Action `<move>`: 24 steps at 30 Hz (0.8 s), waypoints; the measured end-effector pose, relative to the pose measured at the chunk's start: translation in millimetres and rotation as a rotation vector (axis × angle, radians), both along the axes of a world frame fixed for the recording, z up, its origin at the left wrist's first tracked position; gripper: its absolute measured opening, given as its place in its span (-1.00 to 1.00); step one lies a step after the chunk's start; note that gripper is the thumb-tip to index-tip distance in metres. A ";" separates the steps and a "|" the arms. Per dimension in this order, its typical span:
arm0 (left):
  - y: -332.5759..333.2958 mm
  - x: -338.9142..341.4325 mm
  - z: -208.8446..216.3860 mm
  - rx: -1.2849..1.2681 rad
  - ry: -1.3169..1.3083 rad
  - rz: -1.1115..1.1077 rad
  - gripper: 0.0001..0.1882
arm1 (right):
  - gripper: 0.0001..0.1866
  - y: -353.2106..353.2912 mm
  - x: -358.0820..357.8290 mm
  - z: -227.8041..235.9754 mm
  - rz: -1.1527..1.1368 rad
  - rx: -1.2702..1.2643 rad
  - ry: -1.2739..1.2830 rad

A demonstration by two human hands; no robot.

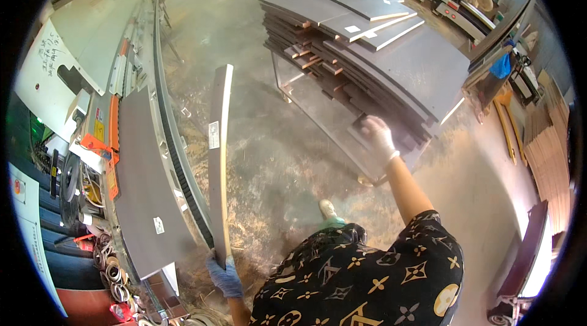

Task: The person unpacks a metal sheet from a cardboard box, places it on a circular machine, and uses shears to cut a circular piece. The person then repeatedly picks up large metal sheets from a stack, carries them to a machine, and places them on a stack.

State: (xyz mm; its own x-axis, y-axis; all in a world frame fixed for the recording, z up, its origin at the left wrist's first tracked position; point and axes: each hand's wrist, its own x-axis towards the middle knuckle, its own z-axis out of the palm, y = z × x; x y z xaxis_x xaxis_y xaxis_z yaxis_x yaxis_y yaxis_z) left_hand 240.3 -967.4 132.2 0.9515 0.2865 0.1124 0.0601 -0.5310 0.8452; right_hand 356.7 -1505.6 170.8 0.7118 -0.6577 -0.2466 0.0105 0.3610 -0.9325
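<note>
My left hand (226,278), in a blue glove, is closed around the near end of a long narrow grey board (216,197). The board stretches away from me beside the machine, with a pale edge on its right side and a white label on its face. Out to the right, my right hand (380,139), in a white glove, is at the near lower side of a big stack of grey panels (422,72). Its fingers are blurred against the dark panel edges, so whether they grip one is unclear.
A long machine bed (164,100) runs along the left, with a wide grey panel (150,185) lying on it. The stack rests on a low metal frame (330,139). Brown sheets (547,161) lean at the right, near a yellow pallet-truck-like fork (506,127). Coiled straps (115,274) lie lower left.
</note>
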 end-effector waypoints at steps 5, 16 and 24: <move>-61.1 29.0 -2.5 0.123 -0.002 0.042 -0.60 | -0.44 -111.3 76.1 21.9 0.170 0.188 -0.167; -181.7 54.4 11.6 -0.090 -0.033 0.219 -0.43 | -0.40 -217.3 341.2 19.4 0.046 0.508 -0.153; -171.8 75.6 -15.4 -0.079 -0.059 0.196 -0.46 | -0.43 -249.7 267.2 -30.6 0.120 0.423 -0.322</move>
State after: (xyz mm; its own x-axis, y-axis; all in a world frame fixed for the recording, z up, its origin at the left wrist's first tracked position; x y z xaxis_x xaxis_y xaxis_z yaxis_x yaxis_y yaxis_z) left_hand 315.8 -1139.3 116.7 0.8693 0.4753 0.1357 0.1050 -0.4459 0.8889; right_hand 623.9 -1755.2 140.2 0.8587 -0.4584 -0.2293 0.2075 0.7199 -0.6623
